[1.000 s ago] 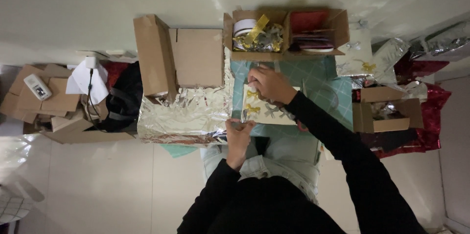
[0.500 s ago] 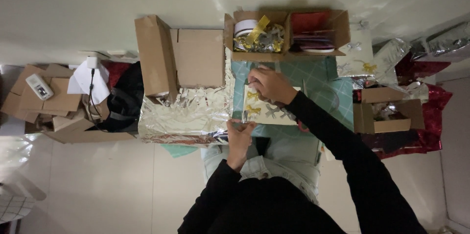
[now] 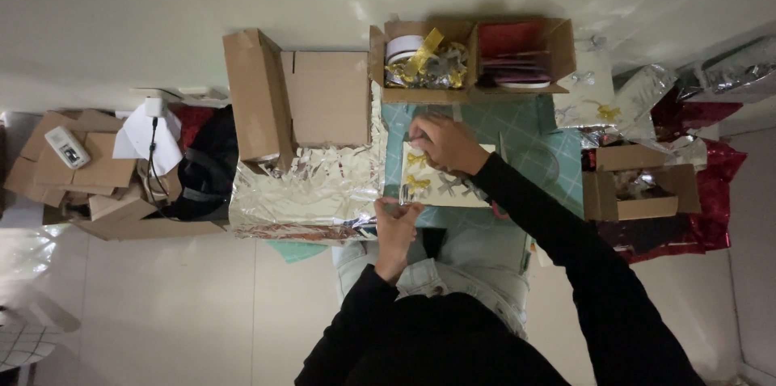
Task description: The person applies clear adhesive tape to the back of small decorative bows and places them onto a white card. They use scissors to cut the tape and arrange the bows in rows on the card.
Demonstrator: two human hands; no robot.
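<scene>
Looking straight down here: the pale card sheet with small gold and silver bows stuck on it sits right about centre frame, flat on a teal grid cutting mat. The left hand is pinching the sheet's lower-left corner, fingers closed on the edge. The right hand is curled over the upper part of the sheet, fingertips bunched together at one of the bows near the top-left corner; can't tell if it's actually gripping the bow or just pressing on it.

My guess on handling: the sheet looks thin and light, a bit bendy, so holding it by a corner or edge like that makes sense. The bows look tiny and easy to crush, so take them at the middle knot with fingertips, not the loops.

Around it: a crinkly sheet of silver foil just left of the mat, a flat brown cardboard box and a tall one above that, an open box of ribbon and bows at top centre touching a box of red paper. Another small open box on the right, red foil around it.
</scene>
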